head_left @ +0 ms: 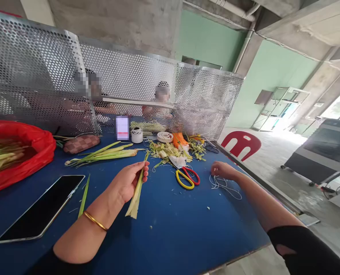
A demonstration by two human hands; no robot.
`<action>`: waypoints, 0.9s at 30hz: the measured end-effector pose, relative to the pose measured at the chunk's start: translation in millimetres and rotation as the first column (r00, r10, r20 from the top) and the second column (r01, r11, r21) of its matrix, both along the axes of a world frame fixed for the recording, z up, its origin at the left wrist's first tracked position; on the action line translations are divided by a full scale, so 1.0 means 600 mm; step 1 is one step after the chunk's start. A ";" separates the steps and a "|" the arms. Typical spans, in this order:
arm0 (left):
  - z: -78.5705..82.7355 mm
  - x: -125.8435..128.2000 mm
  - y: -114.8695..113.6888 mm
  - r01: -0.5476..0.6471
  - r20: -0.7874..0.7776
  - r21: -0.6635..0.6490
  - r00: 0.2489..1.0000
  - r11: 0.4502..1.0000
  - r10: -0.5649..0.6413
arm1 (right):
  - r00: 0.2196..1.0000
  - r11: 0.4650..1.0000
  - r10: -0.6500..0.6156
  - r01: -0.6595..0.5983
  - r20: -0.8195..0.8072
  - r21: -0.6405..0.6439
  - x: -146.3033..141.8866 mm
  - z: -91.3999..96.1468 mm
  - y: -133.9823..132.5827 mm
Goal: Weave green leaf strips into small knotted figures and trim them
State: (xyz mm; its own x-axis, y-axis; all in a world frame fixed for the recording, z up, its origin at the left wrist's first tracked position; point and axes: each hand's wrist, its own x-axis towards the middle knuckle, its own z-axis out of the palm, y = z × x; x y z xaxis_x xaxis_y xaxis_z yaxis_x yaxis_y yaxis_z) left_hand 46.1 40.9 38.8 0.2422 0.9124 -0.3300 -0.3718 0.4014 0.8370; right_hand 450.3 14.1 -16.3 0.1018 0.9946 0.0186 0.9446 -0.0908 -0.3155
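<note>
My left hand (pixel 132 177) is closed around a pale green leaf stalk (pixel 137 196), its wide, split end pointing down toward me. At the right side of the table, my right hand (pixel 222 170) has its fingers curled down onto thin white strings (pixel 225 188), which trail out below it. Exactly how many strings the fingers pinch is hidden. Between the hands lie scissors (pixel 187 178) with one yellow and one red handle, their blades under a whitish scrap. Beyond my left hand rests a bunch of green stalks (pixel 109 154). A single green leaf (pixel 84 196) lies beside my left forearm.
A red bag (pixel 47 143) full of stalks stands at left, near a dark-screened phone (pixel 43 208). Leaf trimmings (pixel 158 151), a tape roll (pixel 165 136), a white spool (pixel 137 135), a lit phone (pixel 122 128) and a checkered pouch (pixel 82 144) line the back, before a perforated metal screen (pixel 129 72). People sit behind it.
</note>
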 end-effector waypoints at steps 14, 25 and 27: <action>-0.011 0.000 0.000 0.052 -0.032 0.019 0.998 0.998 -0.051 | 0.744 0.843 0.015 0.350 -0.668 0.408 -0.029 0.104 0.046; -0.012 0.002 -0.003 0.098 -0.094 0.044 0.991 0.994 -0.093 | 0.677 0.942 0.052 0.211 -0.734 0.261 -0.087 0.125 0.029; -0.010 0.009 -0.004 0.122 -0.151 0.097 0.983 0.988 -0.107 | 0.634 0.964 0.082 0.146 -0.769 0.223 -0.111 0.124 0.026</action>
State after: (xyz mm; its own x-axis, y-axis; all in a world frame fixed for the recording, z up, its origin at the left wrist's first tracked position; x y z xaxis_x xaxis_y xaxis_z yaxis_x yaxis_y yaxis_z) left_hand 51.6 38.6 32.8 0.3037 0.9130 -0.2724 -0.2005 0.3407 0.9185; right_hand 383.5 29.6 58.0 0.2240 0.9623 0.1544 0.3455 0.0697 -0.9358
